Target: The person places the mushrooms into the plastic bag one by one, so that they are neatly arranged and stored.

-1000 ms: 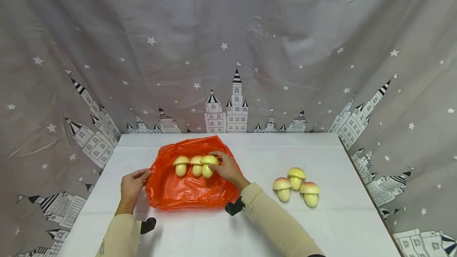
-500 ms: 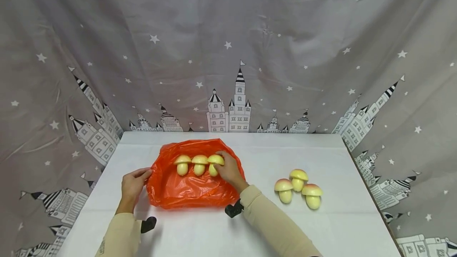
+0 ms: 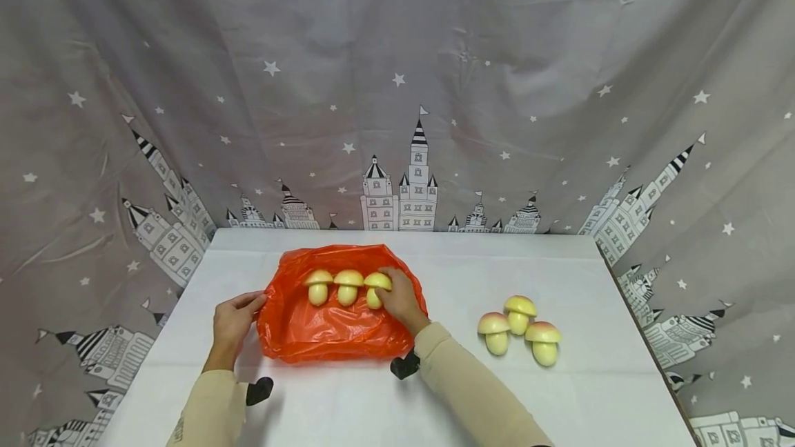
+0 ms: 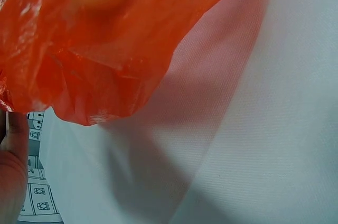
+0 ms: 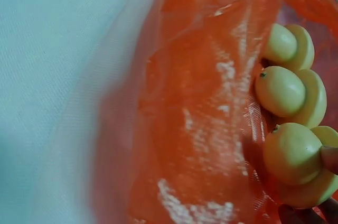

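A red plastic bag point(image 3: 329, 333) lies with its mouth spread wide. My left hand point(image 3: 232, 326) pinches the bag's left rim between thumb and fingers. Three yellow toy mushrooms stand in a row inside: a left one point(image 3: 318, 290), a middle one point(image 3: 348, 288) and a right one point(image 3: 375, 284). Reaching over the bag's right side, my right hand point(image 3: 400, 299) grips the right mushroom. In the right wrist view, a thumb point(image 5: 330, 159) presses that mushroom point(image 5: 293, 152), and fingertips show below its cap. In the left wrist view the bag point(image 4: 105, 71) covers most of the left hand's fingers.
On the white table point(image 3: 459, 274), right of the bag, three more mushrooms sit close together: one left point(image 3: 494, 333), one behind point(image 3: 519, 314) and one right point(image 3: 544, 343). A grey curtain point(image 3: 397, 33) with printed castles hangs along the table's back and sides.
The right hand has shifted the right mushroom rightward, from overlapping the middle one to standing beside it. The left hand keeps its hold on the rim. The head view has tilted slightly.
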A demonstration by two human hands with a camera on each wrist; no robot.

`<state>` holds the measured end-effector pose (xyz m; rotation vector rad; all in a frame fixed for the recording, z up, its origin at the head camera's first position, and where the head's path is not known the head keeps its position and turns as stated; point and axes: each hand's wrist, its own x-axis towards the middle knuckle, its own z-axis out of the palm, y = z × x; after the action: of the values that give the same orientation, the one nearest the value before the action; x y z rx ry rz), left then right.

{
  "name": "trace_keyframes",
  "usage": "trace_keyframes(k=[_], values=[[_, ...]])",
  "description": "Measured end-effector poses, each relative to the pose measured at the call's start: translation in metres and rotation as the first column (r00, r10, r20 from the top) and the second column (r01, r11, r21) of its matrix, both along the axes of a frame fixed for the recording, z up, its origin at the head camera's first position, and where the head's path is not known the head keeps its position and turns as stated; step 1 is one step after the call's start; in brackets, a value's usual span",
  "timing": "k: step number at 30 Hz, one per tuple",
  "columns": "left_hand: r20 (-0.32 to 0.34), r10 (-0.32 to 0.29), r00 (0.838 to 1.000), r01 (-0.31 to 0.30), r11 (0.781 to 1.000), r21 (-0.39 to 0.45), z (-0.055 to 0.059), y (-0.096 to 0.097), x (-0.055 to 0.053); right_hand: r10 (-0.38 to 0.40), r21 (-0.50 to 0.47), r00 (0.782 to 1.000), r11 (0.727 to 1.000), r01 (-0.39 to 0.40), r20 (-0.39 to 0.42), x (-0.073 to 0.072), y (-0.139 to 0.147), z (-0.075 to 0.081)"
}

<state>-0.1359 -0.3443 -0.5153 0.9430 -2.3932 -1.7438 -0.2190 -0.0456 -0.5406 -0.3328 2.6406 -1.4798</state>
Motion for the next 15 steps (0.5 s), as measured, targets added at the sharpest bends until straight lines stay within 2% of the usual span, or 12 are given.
trace_keyframes(k=[2,3,4,5,6,11,13,15], values=[[-0.002,0.003,1.000,-0.003,1.000,0.011,-0.007,-0.004,-0.001,-0.017,0.015,1.000,1.000,0.017,0.002,0.001,0.000,-0.001],[-0.003,0.014,1.000,-0.014,1.000,0.019,-0.012,-0.006,-0.002,-0.027,0.018,1.000,0.999,0.027,0.008,0.001,-0.001,-0.001],[-0.006,-0.006,1.000,0.006,1.000,0.026,-0.017,-0.010,-0.003,-0.037,0.019,0.999,0.999,0.037,0.011,0.002,-0.001,-0.001],[-0.008,0.010,1.000,-0.010,1.000,0.023,-0.025,-0.013,-0.005,-0.047,0.020,0.999,0.999,0.047,0.015,0.003,-0.001,-0.002],[-0.012,-0.007,1.000,0.007,1.000,0.027,-0.031,-0.017,-0.007,-0.056,0.017,0.998,0.998,0.055,0.023,0.003,-0.001,-0.002],[-0.018,0.022,1.000,-0.023,0.998,-0.052,-0.078,-0.038,-0.021,-0.063,0.018,0.997,0.998,0.062,0.041,0.003,-0.003,-0.004],[-0.024,0.031,0.999,-0.033,0.997,-0.073,-0.092,-0.044,-0.025,-0.055,0.019,0.998,0.998,0.055,0.039,0.002,-0.003,-0.005],[-0.017,0.020,1.000,-0.021,0.998,-0.051,-0.067,-0.032,-0.017,-0.049,0.022,0.998,0.999,0.048,0.034,0.001,-0.004,-0.006]])
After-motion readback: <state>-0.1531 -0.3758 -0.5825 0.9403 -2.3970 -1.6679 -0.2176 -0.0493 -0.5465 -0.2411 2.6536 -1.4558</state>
